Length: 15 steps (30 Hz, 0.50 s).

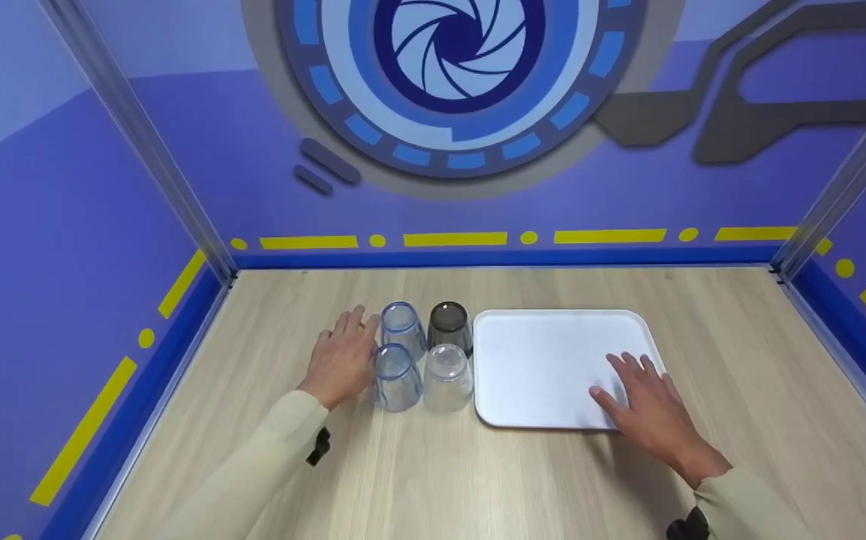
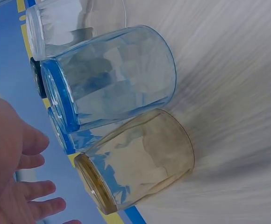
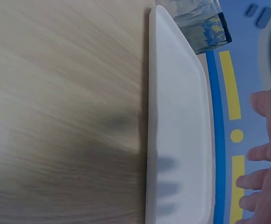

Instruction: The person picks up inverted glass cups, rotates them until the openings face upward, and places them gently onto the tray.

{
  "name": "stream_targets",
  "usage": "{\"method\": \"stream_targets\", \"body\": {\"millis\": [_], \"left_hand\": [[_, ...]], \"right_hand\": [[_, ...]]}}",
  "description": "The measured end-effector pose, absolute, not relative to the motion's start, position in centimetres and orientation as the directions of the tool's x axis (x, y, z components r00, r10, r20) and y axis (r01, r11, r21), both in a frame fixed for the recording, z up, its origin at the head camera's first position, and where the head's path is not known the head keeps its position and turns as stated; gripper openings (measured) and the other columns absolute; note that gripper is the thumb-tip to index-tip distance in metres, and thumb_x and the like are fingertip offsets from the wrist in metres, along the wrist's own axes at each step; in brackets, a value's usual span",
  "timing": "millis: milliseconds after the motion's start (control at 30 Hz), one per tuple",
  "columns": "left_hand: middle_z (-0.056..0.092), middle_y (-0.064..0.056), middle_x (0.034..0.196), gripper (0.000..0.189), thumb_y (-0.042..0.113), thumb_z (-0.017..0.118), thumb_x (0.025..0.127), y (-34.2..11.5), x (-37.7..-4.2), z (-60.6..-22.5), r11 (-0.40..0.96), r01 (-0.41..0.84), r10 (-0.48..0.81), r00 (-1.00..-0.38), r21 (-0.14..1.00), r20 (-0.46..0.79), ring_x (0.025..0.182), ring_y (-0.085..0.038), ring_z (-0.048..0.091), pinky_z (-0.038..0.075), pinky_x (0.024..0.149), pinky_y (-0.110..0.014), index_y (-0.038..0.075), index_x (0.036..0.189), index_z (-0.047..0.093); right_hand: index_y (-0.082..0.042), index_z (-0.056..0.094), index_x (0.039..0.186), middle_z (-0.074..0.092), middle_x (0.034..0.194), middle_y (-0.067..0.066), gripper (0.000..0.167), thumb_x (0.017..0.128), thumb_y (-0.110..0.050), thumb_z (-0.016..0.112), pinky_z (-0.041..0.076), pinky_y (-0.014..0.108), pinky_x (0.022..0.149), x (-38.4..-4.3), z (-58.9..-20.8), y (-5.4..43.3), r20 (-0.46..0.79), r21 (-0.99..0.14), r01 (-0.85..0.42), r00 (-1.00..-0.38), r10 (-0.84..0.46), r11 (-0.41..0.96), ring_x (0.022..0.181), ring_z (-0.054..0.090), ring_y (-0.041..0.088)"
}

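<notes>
My left hand (image 1: 343,356), fingers extended and holding nothing, is beside the left edge of a cluster of upside-down drinking glasses. Nearest it are two blue-tinted glasses, one at the back (image 1: 401,328) and one in front (image 1: 397,379). To their right stand a dark smoky glass (image 1: 448,326) and a clear glass (image 1: 448,379). An amber glass (image 2: 142,161) shows in the left wrist view; the left hand hides it from the head view. My right hand (image 1: 651,412) hovers with spread fingers over the right part of a white tray (image 1: 545,367), casting finger shadows on it.
The tray lies flat just right of the glasses on a pale wooden table (image 1: 433,480). Blue-purple panels with yellow dashes enclose the table at the back (image 1: 455,210) and both sides, joined by metal corner posts (image 1: 163,165).
</notes>
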<state>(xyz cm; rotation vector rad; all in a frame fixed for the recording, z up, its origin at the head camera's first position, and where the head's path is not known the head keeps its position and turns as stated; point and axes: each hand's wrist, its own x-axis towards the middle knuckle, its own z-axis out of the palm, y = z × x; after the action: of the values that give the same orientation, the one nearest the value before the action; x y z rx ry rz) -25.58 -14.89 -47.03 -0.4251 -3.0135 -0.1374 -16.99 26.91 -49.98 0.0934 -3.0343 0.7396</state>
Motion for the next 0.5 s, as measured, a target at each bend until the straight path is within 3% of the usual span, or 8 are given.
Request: {"method": "stream_targets", "body": {"millis": [133, 500], "left_hand": [[0.036, -0.018, 0.151, 0.052, 0.02, 0.055, 0.094, -15.4, -25.7, -47.4, 0.953, 0.292, 0.282, -0.952, 0.077, 0.123, 0.139, -0.037, 0.035, 0.041, 0.102, -0.057, 0.009, 0.144, 0.043], [0.034, -0.02, 0.152, 0.054, 0.017, 0.056, 0.092, -15.9, -25.9, -47.7, 0.953, 0.286, 0.278, -0.957, 0.096, 0.085, 0.141, -0.039, 0.033, 0.038, 0.104, -0.06, 0.008, 0.144, 0.042]], "right_hand": [[0.0, 0.036, 0.145, 0.029, 0.151, 0.031, 0.077, 0.095, -0.057, 0.046, 0.01, 0.071, 0.11, -17.0, -50.3, 27.2, 0.015, -0.452, -0.046, -0.999, -0.044, 0.891, 0.141, 0.016, 0.053], [0.002, 0.039, 0.143, 0.03, 0.15, 0.032, 0.071, 0.097, -0.052, 0.047, 0.012, 0.07, 0.109, -16.7, -51.2, 28.2, 0.043, -0.461, -0.038, -0.999, -0.02, 0.887, 0.14, 0.017, 0.054]]}}
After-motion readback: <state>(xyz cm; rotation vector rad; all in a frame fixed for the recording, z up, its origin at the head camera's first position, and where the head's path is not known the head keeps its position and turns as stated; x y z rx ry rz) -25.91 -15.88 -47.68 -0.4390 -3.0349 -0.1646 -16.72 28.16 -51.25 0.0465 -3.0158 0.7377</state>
